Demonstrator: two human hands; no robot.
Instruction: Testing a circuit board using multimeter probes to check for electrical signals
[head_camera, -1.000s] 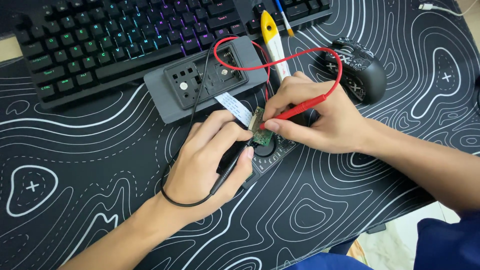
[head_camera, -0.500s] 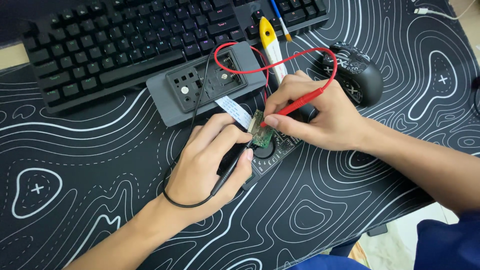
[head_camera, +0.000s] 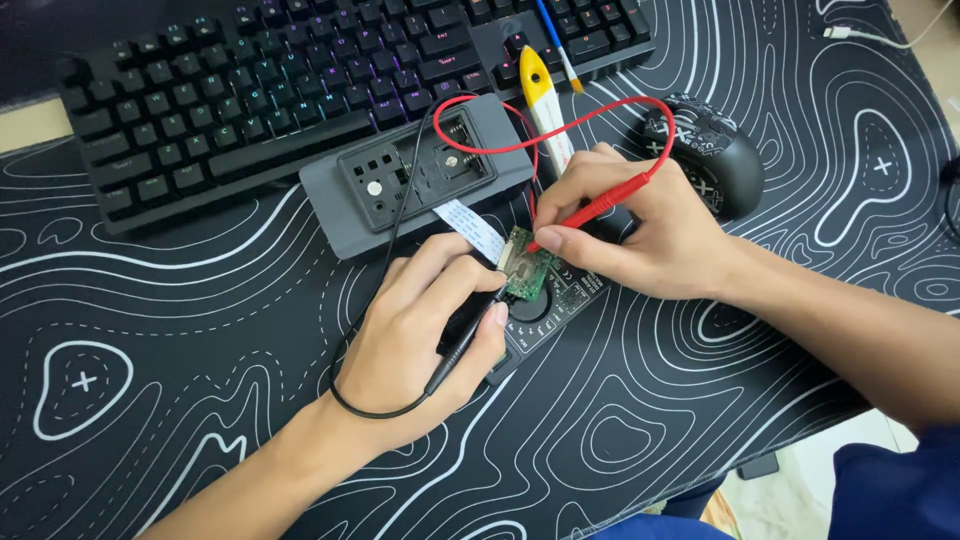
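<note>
Left hand closed around a black test probe, held like a pen, shaft running from the heel of the palm up between thumb and fingers; tip directed at the small green circuit board, exact contact point hidden by the thumb. Black lead loops under the left wrist and runs up over the grey box. Right hand closed on a red test probe, pinched between thumb and forefinger, tip resting on the upper edge of the same board. Red lead arcs from the probe's rear over the right hand, back toward the grey box. Circuit board sits tilted between the two hands, on top of a black multimeter lying flat on the desk; the meter's round dial shows just below the board. White flat ribbon cable extends from the board's left edge toward the grey box. Grey box lies just above the hands, face up, with sockets and a spring contact visible. Yellow-handled tool lies between box and black mouse, reaching up to the keyboard. Black backlit keyboard across the top. All on a black desk mat with white contour-line pattern
</note>
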